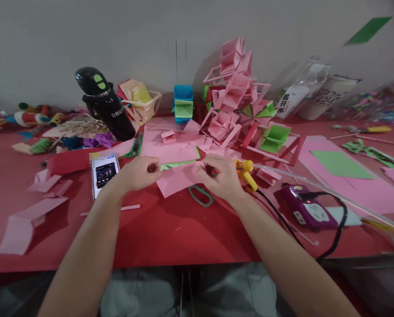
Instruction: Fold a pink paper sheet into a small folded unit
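A pink paper sheet (pixel 177 178) lies on the red table (pixel 170 233) between my two hands. My left hand (pixel 138 172) pinches its upper left edge with closed fingers. My right hand (pixel 218 176) is closed on the sheet's right edge. Just under my right hand lie scissors with green handles (pixel 201 196). A yellow glue gun (pixel 246 172) rests right behind my right hand, its black cord running toward me.
A phone (pixel 104 174) lies left of my left hand, a black bottle (pixel 106 103) behind it. A pile of folded pink and green paper shapes (pixel 236 101) stands at the back. A purple device (pixel 307 211) sits at right. Pink scraps (pixel 21 224) lie at left.
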A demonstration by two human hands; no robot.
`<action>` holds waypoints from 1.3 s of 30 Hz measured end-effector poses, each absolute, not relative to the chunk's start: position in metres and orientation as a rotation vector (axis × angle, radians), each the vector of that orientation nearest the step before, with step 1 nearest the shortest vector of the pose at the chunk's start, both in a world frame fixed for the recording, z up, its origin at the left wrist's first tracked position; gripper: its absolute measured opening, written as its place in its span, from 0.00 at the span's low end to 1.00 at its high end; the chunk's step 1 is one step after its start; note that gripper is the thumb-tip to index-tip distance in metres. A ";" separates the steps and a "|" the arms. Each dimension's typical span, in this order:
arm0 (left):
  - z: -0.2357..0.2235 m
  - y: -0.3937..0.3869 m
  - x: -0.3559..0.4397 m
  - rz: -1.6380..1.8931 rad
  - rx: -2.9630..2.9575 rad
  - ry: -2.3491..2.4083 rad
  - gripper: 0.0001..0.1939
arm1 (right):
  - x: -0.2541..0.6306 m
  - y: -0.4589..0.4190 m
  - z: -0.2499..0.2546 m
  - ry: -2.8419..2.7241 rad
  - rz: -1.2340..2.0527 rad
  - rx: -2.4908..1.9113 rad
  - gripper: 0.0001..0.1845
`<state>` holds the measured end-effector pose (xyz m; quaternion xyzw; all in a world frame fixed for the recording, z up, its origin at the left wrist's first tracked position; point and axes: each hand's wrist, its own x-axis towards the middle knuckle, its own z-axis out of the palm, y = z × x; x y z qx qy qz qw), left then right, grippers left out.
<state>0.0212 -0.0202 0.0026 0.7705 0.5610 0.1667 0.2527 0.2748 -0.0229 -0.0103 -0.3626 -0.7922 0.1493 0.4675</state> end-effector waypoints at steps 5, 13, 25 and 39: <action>-0.001 -0.019 0.018 0.371 2.096 1.612 0.10 | 0.275 -0.024 -0.009 -1.932 0.350 -0.888 0.18; -0.005 -0.016 0.014 0.275 2.056 1.786 0.08 | 0.277 -0.024 -0.010 -1.903 0.352 -0.886 0.17; 0.004 -0.025 0.048 0.914 2.149 1.353 0.15 | 0.280 -0.019 -0.006 -1.794 0.795 -0.889 0.14; 0.004 -0.028 0.055 0.690 1.814 1.113 0.15 | 0.279 -0.012 -0.016 -1.592 1.311 -1.023 0.12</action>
